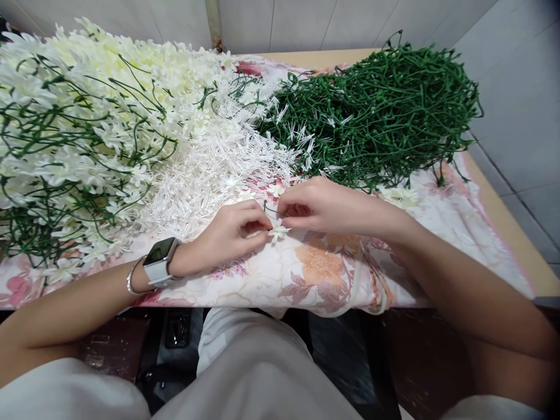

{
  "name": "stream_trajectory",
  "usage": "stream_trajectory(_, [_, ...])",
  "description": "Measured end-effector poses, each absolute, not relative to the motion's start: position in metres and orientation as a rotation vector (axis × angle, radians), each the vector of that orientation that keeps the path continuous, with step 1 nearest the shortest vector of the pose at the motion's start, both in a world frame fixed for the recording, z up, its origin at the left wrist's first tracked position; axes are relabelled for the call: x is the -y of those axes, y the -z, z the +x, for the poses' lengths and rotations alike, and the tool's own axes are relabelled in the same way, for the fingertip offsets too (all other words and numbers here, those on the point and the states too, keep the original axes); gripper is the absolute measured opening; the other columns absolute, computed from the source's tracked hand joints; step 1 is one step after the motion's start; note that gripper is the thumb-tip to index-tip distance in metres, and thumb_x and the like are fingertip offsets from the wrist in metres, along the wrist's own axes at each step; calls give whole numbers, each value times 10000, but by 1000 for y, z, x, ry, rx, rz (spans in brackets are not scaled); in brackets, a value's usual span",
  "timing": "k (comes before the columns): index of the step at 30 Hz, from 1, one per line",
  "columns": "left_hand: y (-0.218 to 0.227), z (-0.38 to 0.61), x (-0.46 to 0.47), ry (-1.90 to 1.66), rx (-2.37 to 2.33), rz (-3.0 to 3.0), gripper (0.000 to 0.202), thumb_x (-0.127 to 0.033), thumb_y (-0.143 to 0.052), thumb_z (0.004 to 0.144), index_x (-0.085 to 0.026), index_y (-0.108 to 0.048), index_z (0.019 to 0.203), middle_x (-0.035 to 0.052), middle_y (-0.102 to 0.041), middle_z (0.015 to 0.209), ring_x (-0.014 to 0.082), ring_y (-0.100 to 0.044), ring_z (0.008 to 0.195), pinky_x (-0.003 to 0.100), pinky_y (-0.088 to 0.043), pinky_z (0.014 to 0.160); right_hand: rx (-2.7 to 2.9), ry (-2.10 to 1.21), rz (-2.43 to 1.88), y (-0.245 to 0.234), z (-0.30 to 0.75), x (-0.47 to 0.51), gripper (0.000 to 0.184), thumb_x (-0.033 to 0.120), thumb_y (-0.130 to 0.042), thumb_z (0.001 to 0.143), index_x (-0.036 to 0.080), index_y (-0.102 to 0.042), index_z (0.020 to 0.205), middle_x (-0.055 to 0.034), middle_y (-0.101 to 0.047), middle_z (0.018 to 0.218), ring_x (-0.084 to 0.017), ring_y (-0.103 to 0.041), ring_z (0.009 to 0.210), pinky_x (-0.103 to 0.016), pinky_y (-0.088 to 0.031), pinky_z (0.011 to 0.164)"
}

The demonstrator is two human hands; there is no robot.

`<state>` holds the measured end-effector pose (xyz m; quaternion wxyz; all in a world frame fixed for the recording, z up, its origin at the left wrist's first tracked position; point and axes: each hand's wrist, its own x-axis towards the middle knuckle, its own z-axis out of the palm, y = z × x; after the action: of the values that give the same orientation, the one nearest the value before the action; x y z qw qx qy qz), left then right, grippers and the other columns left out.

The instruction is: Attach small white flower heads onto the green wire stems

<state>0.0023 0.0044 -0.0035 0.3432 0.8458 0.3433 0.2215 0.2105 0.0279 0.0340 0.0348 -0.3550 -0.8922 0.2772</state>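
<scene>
A small white artificial flower [279, 231] is between my two hands, low over the patterned cloth. My left hand [234, 228], with a watch on its wrist, pinches the flower at its left side. Thumb and fingers of my right hand [317, 204] are closed at the flower's upper right. A thin green plastic stem [271, 209] runs between the hands toward my right fingers; exactly where it joins the flower is hidden. Just beyond my hands lies a heap of thin white plastic pieces [219, 166].
At the left is a large pile of white flowers with green stems [87, 128]. A heap of green plastic stems [376, 111] lies at the back right. Flowered cloth [459, 233] covers most of the table [514, 233], and a tiled wall [306, 23] stands behind.
</scene>
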Motion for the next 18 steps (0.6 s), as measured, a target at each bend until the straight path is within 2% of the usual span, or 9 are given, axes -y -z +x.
stream_trajectory(6, [-1, 1, 2, -602, -792, 2290, 155, -81, -524, 729, -156, -620, 824, 32, -592, 825, 126, -546, 731, 242, -436, 651, 2736, -792, -1086, -36, 217, -31, 159, 155, -530, 818, 156, -668, 739, 14, -616, 665, -73, -490, 573, -205, -306, 566])
stream_trajectory(9, [-5, 0, 5, -740, -832, 2353, 173, -93, -493, 775, -151, -623, 875, 53, -588, 845, 138, -553, 764, 259, -452, 680, 2760, -866, -1039, -38, 217, -32, 155, 165, -537, 832, 158, -676, 761, 16, -616, 662, -74, -494, 577, -203, -312, 565])
stream_trajectory(12, [-3, 0, 5, -869, -954, 2438, 152, -170, -543, 819, -144, -596, 959, 75, -592, 899, 163, -551, 840, 287, -454, 737, 2775, -941, -990, -40, 216, -31, 149, 187, -544, 848, 155, -681, 800, 13, -616, 663, -79, -505, 594, -203, -325, 581])
stream_trajectory(16, [4, 0, 1, -764, -949, 2565, 89, -203, -532, 853, -155, -606, 842, 49, -593, 791, 157, -522, 767, 284, -430, 698, 2715, -955, -1016, -40, 214, -30, 155, 272, -570, 843, 157, -671, 818, 6, -629, 710, -87, -529, 633, -202, -340, 602])
stream_trajectory(18, [5, 0, 1, -732, -945, 2573, 113, -196, -519, 860, -156, -607, 799, 38, -585, 749, 150, -511, 736, 278, -421, 685, 2618, -773, -1161, -36, 212, -29, 171, 288, -554, 844, 151, -656, 828, -5, -622, 725, -97, -526, 645, -209, -334, 599])
